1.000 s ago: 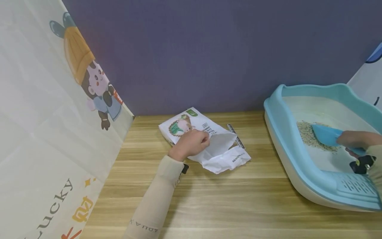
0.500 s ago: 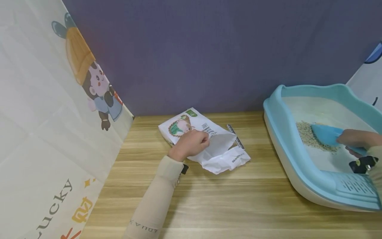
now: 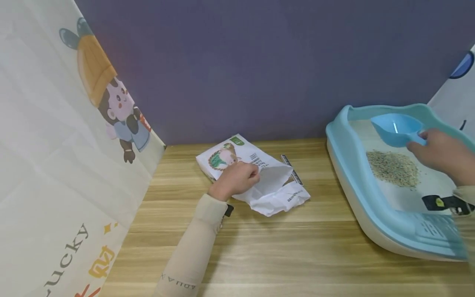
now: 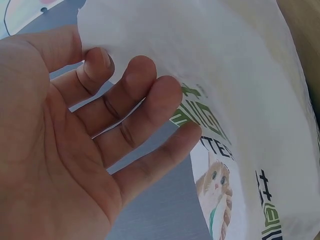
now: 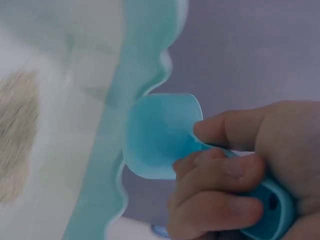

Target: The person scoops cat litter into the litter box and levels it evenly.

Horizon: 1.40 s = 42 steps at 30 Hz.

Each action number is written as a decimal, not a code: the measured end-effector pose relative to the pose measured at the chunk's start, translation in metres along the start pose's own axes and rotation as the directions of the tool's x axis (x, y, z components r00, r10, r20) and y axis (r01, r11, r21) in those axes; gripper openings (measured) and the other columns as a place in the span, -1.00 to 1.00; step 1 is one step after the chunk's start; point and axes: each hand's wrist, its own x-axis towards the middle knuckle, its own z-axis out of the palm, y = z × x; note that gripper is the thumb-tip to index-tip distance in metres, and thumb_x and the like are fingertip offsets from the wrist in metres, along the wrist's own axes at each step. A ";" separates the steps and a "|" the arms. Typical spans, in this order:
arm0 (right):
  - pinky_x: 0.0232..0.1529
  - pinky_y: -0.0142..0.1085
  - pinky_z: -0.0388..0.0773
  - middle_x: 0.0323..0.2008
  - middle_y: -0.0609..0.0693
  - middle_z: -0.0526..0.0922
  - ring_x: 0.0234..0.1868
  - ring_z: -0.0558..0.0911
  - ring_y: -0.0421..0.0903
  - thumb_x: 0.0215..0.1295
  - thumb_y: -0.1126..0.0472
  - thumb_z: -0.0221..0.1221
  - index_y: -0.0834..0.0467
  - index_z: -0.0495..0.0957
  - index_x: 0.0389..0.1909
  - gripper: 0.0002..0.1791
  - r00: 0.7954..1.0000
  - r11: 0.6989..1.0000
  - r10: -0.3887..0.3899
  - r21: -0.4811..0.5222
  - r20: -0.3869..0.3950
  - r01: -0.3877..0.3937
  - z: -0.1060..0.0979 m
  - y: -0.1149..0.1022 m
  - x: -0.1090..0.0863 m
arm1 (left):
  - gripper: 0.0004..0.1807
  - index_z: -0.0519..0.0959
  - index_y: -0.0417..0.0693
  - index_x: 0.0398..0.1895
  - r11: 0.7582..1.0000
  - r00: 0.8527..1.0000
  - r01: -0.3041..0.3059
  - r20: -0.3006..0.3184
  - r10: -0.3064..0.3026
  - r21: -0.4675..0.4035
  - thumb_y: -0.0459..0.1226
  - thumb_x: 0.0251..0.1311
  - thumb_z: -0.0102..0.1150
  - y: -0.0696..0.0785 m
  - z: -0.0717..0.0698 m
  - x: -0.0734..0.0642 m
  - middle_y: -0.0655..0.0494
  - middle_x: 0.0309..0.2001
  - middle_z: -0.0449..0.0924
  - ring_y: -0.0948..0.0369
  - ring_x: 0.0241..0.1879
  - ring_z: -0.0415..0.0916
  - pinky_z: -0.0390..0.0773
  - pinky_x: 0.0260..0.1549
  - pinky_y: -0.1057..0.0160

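At the right, my right hand (image 3: pixel 443 152) grips the handle of a light blue litter scoop (image 3: pixel 395 128). The scoop is raised above the blue-and-white litter box (image 3: pixel 346 154), and its bowl looks empty in the right wrist view. Below it, a patch of beige, speckled cat litter (image 3: pixel 395 169) lies on the box floor. My left hand (image 3: pixel 237 179) pinches the edge of the torn-open white litter bag (image 3: pixel 278 202) between thumb and index finger. In the left wrist view, the other fingers stand off the bag (image 4: pixel 235 75), loosely bent. The bag's inside is mostly hidden.
The bag lies on a wood-grain table (image 3: pixel 297 255), left of the litter box. A dark purple-blue wall (image 3: pixel 241 70) stands behind. On the left hangs a white sheet (image 3: pixel 33 123) with a cartoon print; another white sheet edge shows at the far right.
My right hand has lifted the scoop out of the litter, up and toward the back of the box. The litter patch is now uncovered. My left hand and the bag have stayed in place.
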 end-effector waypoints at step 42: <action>-0.25 0.27 0.50 -0.13 0.62 0.51 -0.19 0.56 0.49 0.37 0.42 -0.12 0.52 0.21 0.34 -0.47 0.928 0.932 -0.360 0.020 -0.097 0.363 0.146 -0.153 -0.016 | -0.62 0.25 0.12 -0.65 1.000 1.000 0.000 0.003 0.000 -0.015 -0.23 0.39 -0.01 -0.002 0.001 0.009 0.27 -0.67 0.22 0.32 -0.62 0.16 0.37 -0.25 0.24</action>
